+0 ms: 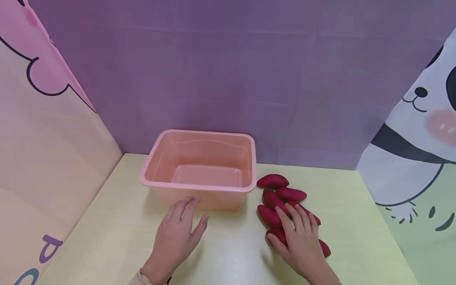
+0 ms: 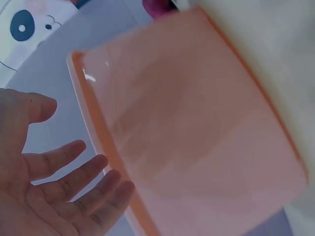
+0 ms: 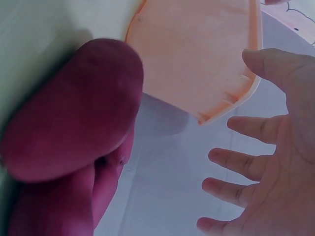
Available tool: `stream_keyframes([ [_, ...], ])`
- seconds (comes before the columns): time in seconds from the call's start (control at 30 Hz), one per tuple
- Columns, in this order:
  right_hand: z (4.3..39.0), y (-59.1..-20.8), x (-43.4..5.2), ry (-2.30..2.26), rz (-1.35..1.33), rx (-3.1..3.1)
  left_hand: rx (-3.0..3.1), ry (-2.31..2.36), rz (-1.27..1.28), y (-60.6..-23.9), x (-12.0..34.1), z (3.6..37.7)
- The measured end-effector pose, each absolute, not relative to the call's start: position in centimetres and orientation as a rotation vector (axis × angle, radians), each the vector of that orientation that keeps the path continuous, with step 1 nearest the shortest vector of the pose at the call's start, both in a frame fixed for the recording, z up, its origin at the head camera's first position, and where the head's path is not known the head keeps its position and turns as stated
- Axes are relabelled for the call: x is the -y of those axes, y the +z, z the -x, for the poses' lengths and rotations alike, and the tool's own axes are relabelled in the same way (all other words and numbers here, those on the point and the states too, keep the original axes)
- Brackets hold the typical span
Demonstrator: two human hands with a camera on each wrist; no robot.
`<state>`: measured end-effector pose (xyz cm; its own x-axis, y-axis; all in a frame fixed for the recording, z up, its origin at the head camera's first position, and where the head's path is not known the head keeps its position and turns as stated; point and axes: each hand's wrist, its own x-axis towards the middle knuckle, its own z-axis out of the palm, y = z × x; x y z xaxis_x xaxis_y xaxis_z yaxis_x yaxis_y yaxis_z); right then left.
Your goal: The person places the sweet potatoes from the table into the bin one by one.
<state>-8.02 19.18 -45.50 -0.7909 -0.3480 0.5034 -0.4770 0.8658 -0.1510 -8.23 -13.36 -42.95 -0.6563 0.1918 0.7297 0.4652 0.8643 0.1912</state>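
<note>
- Head view: right hand (image 1: 301,237), fingers spread, over six purple sweet potatoes (image 1: 272,181) right of one pink tub (image 1: 203,186), long axes mostly slanting away from the tub.
- Left hand (image 1: 178,233), fingers spread, before the tub.

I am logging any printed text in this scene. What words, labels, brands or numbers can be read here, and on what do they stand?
No whole word reads anywhere.
Left side panel: purple and blue letter shapes at the lower edge, cut off by the frame, not readable.
Pink tub: no label or mark in any view.
Purple sweet potatoes: no sticker.
Panda panel: drawing only, no text.
</note>
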Motion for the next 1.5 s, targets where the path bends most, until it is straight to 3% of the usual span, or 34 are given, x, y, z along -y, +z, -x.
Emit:
stream_keyframes([
  [0.33,7.6,-45.2,-21.9,0.464,-0.487,2.635,2.222,-0.409,0.368,-40.9,19.0,11.0],
  [0.63,7.6,-45.5,-26.6,0.816,-0.409,2.639,2.168,-0.544,0.174,-40.7,23.5,13.1],
  [1.1,7.1,-47.4,-31.1,1.377,0.066,3.038,2.302,-1.283,-0.212,-40.9,25.4,14.6],
  [1.5,8.1,-50.1,-34.0,1.683,-0.077,3.091,1.840,-2.162,-0.336,-41.2,26.8,15.6],
])
